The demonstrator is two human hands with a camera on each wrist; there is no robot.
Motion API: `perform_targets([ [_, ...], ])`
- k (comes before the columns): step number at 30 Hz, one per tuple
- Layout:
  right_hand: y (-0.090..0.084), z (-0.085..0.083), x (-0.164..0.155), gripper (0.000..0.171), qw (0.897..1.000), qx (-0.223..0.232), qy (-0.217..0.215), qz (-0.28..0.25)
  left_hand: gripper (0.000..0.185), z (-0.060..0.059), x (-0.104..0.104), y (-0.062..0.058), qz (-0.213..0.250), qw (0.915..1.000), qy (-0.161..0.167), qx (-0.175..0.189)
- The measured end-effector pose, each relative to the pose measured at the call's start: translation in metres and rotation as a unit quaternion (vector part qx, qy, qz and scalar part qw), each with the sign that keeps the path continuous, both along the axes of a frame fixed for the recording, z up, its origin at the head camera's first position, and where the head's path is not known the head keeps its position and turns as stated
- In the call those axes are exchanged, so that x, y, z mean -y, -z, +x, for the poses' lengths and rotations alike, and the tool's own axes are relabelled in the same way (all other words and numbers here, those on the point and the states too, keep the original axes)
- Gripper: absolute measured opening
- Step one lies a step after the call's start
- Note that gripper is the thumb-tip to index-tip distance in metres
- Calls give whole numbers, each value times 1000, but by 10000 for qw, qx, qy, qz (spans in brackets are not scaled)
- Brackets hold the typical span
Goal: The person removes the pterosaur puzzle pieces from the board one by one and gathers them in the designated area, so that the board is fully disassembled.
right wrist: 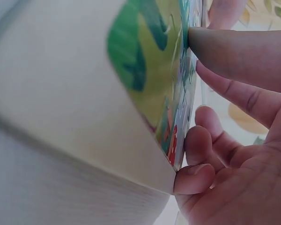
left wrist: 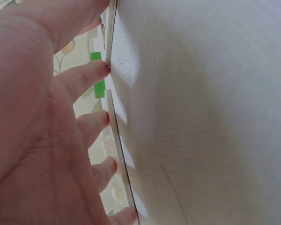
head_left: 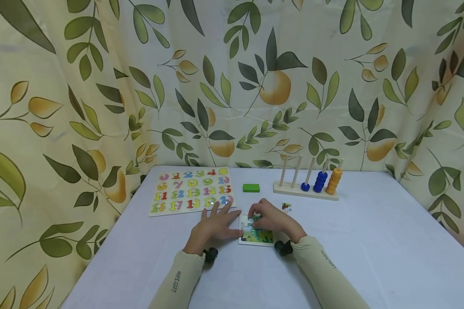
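A small picture puzzle [head_left: 261, 236] in a white tray lies flat on the table in front of me. My right hand [head_left: 260, 217] is curled over its upper left corner, thumb and fingertips pinching a puzzle piece against the picture. In the right wrist view those fingertips [right wrist: 196, 176] touch the green and yellow puzzle [right wrist: 145, 61]. My left hand [head_left: 216, 221] lies flat on the table with fingers spread, just left of the tray, its thumb by the tray's edge. The left wrist view shows the left hand [left wrist: 47, 122] with straight fingers on the white table [left wrist: 201, 117].
A number board [head_left: 191, 190] with coloured digits lies at the back left, just beyond my left fingertips. A green block [head_left: 251, 187] sits behind the puzzle. A peg stand [head_left: 307, 191] with blue and orange rings is at the back right. Loose puzzle pieces [head_left: 286, 207] lie right of my right hand.
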State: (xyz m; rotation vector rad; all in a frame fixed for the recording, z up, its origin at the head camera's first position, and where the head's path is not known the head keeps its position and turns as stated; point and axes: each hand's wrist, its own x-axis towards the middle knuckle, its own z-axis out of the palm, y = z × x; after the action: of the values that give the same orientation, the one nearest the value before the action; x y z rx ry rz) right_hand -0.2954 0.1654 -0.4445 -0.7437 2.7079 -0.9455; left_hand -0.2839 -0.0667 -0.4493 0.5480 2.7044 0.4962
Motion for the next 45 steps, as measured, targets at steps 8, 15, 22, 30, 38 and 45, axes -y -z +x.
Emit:
perform_targets([
  [8,2,0,-4,18,9998,25,-34,-202,73,1,0,-1,-36,10000,19,-30],
  [15,4,1,-8,16,9988,164,-80,-463,74,1,0,0,-48,10000,35,-71],
  [22,4,4,-7,28,9984,334,169,-422,74,2,0,-1,-45,10000,4,-47],
  [30,4,3,-3,22,9994,222,71,-255,73,2,-1,-1,-137,9998,20,-107],
  [38,4,3,-3,24,9994,192,43,-297,73,3,-2,-2,-148,9998,19,-103],
  [45,4,5,-11,29,9980,236,242,-536,74,2,-2,-1,-115,9999,11,-100],
])
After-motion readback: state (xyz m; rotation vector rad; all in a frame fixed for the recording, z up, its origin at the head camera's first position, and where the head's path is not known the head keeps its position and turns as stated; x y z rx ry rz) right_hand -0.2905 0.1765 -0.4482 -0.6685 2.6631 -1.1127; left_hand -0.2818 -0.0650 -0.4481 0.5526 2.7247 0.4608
